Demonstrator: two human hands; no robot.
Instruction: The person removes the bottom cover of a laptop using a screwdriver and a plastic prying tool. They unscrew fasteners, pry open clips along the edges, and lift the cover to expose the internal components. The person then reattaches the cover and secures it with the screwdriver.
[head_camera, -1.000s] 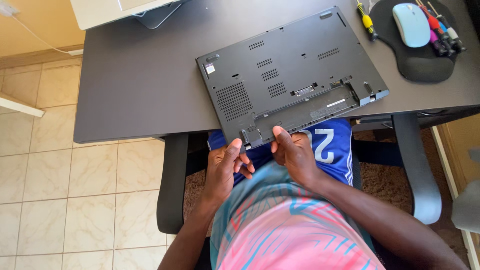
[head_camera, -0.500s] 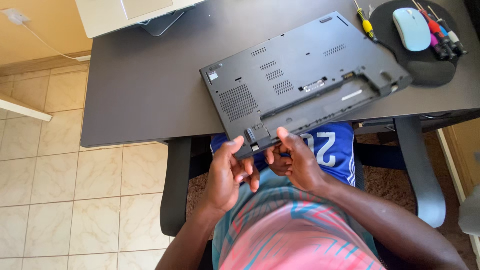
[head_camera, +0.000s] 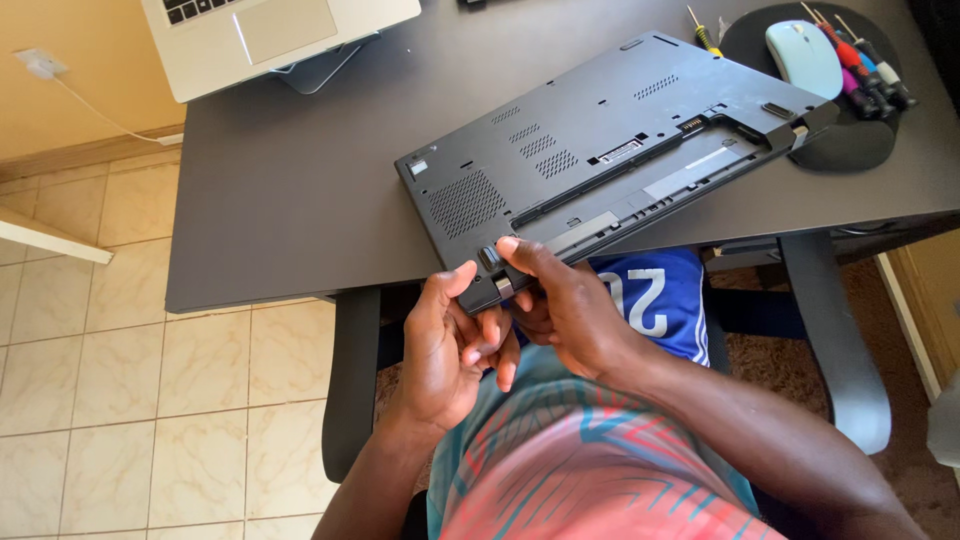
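At the far left a silver laptop (head_camera: 270, 35) sits open on the dark desk (head_camera: 290, 190). Near the desk's front edge lies a black laptop (head_camera: 600, 150), upside down, its near-left corner jutting past the edge. The left hand (head_camera: 450, 345) cups that corner from below, thumb on its edge. The right hand (head_camera: 570, 305) pinches the same corner, forefinger on a small latch. At the far right, a pale blue mouse (head_camera: 803, 55) and screwdrivers (head_camera: 865, 60) rest on a black pad (head_camera: 850, 145).
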